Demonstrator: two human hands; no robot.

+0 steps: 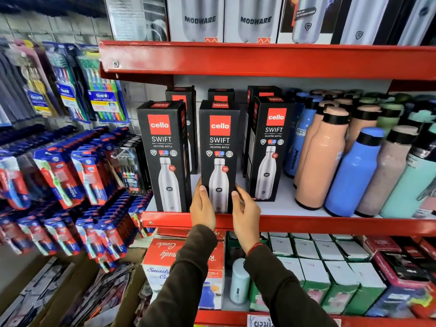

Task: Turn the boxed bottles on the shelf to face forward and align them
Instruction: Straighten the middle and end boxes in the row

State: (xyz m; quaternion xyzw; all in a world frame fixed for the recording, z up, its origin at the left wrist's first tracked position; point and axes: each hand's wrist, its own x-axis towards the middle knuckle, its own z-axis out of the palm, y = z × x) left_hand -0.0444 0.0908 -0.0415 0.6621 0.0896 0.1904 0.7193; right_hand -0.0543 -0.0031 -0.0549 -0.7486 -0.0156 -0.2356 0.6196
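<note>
Head view: left hand [202, 208] and right hand [245, 210] are clasping the middle box [219, 147] low down between them on the shelf edge [306, 224]; she's best squaring it gently with both neighbours.

Three boxed bottles stand in a front row on the middle shelf [283, 223]: left box [165, 156], middle box [219, 156], right box [269, 149]. The right one sits a bit further back and apart from the other two. More boxes [181, 95] stand right behind them. Loose bottles [351, 171] crowd the shelf to the right. The left hand [202, 210] and right hand [245, 213] sit on either side of the middle box's base, thumbs on its front. Toothbrush packs [70, 180] hang to the left of the shelving.
</note>
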